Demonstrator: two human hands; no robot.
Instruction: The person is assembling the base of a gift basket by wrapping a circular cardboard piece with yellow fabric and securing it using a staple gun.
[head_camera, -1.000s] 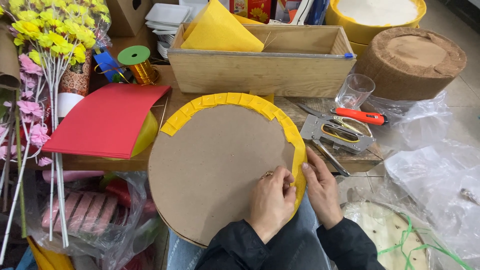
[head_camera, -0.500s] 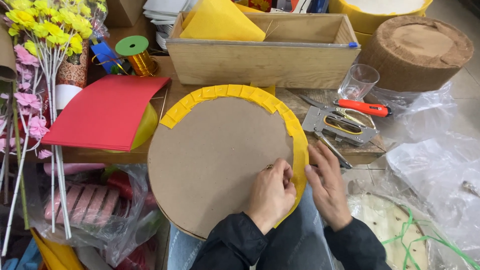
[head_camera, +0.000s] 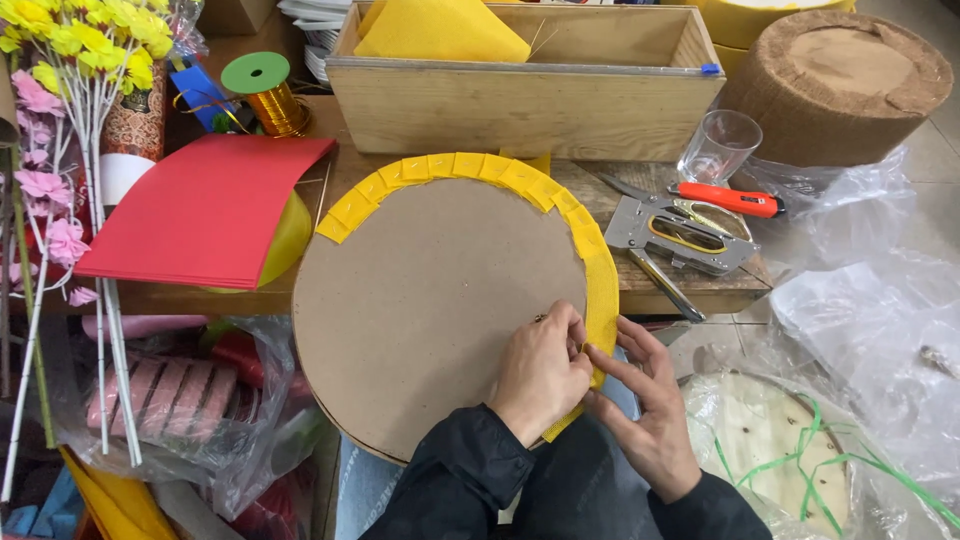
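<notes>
Cardboard disc (head_camera: 440, 310) leans off the counter (head_camera: 690, 290) edge into the person's lap, yellow strip (head_camera: 600, 290) folded over its rim. Left hand (head_camera: 540, 375) pinches a tab of the strip at the right rim; right hand (head_camera: 645, 410) lies half-spread, fingers pressing beside it. Disc looks stiff and light, best gripped by the rim; the strip seems thin and creasable.

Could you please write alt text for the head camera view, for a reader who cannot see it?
Two hands, the left hand and right hand, press a yellow strip onto the edge of a round cardboard disc. The disc leans on a wooden table bearing a staple gun, red paper sheets and a wooden box.
</notes>
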